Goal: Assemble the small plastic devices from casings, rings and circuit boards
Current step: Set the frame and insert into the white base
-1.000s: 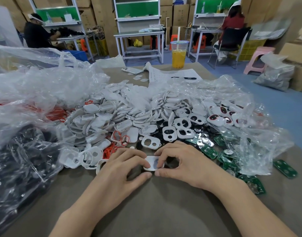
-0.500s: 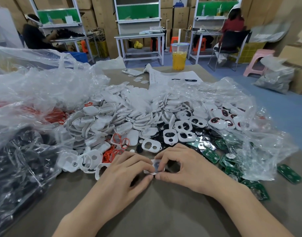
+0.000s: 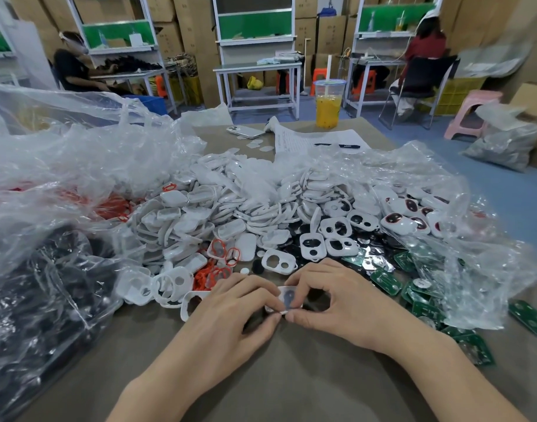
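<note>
My fingers cover most of the white casing (image 3: 287,298); only a bit of its top face shows. Can't tell what my left hand (image 3: 230,309) and right hand (image 3: 337,303) pinch underneath it. Both my forearms are cut off at the bottom edge. The black parts (image 3: 27,345) in the bag (image 3: 87,318) are a blur through plastic, cut off at left. The print on the paper sheet (image 3: 316,140) is too small to read.

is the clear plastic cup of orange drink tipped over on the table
No, the clear plastic cup of orange drink stands upright at the far edge of the brown table.
</note>
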`<state>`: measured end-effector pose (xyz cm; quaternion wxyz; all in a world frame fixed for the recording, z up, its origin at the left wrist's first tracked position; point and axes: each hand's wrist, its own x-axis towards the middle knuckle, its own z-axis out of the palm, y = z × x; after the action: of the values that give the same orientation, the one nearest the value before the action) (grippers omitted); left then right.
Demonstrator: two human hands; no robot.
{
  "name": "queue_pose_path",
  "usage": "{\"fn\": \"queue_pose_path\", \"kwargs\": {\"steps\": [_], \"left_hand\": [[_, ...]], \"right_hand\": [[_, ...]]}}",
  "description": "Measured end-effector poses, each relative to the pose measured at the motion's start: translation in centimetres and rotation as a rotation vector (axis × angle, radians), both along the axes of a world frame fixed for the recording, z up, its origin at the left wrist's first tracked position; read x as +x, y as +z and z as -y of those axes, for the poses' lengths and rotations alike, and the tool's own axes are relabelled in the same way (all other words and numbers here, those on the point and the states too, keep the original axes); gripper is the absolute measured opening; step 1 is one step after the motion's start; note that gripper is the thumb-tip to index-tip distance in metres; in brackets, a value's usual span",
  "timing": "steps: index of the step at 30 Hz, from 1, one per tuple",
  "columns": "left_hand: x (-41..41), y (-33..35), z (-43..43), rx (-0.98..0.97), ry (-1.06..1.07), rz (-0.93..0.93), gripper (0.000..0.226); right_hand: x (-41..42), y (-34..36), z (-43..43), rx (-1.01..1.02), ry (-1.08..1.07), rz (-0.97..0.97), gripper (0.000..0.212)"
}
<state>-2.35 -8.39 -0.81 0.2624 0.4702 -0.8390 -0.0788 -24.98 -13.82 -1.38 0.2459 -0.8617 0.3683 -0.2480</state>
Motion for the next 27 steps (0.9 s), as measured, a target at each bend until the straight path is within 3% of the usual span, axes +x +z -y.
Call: {"fn": "queue_pose_path", "kwargs": {"steps": [20,27], "left_hand": [[0.00,0.18,0.17,0.012,0.044,0.051,0.008],[-0.01,-0.03,0.33,0.035,0.046,0.049,0.016]], "right_hand": [[0.25,0.07,0.26,-0.041,-0.005,-0.041,0.021],[0.29,-0.05,0.37,-0.038,-0.009,-0.029,0.022]]}}
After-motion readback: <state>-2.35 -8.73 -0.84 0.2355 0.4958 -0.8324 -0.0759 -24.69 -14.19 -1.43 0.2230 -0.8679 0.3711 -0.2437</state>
